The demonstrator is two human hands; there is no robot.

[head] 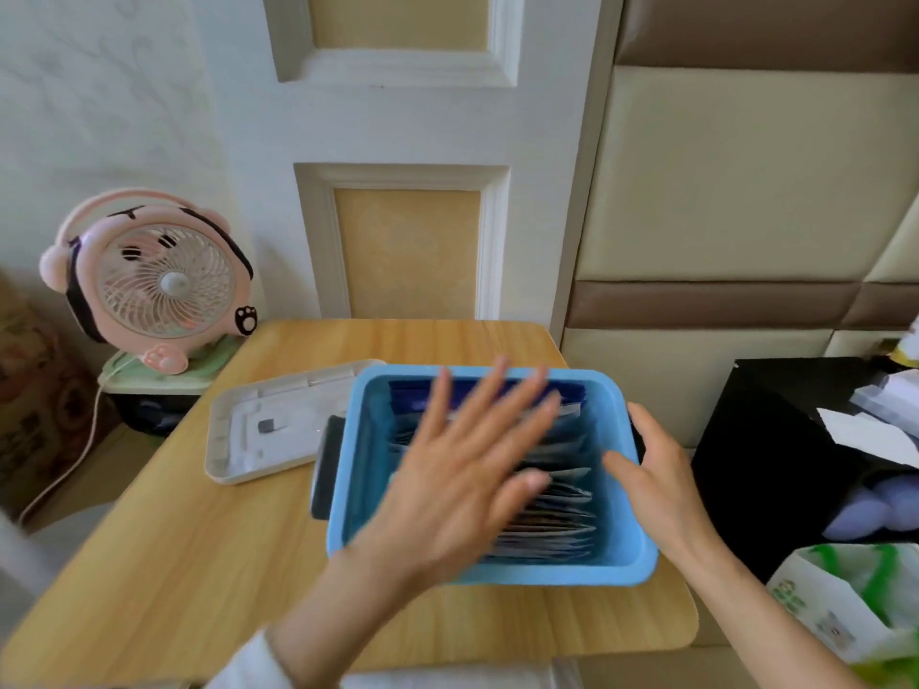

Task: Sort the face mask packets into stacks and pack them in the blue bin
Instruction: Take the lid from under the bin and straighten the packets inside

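Half covered the face mask packets [557,519], ranked on edge in the blue bin [572,571], with the spread, empty left hand [457,469] above; gripped the bin's right rim with the right hand [656,469].

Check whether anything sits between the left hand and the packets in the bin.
Nothing visible does. The bin is open-topped and the left hand is spread right over the packets; whether it touches them is unclear. The right hand holds the bin's right rim, off to the side. The tray lies left of the bin.
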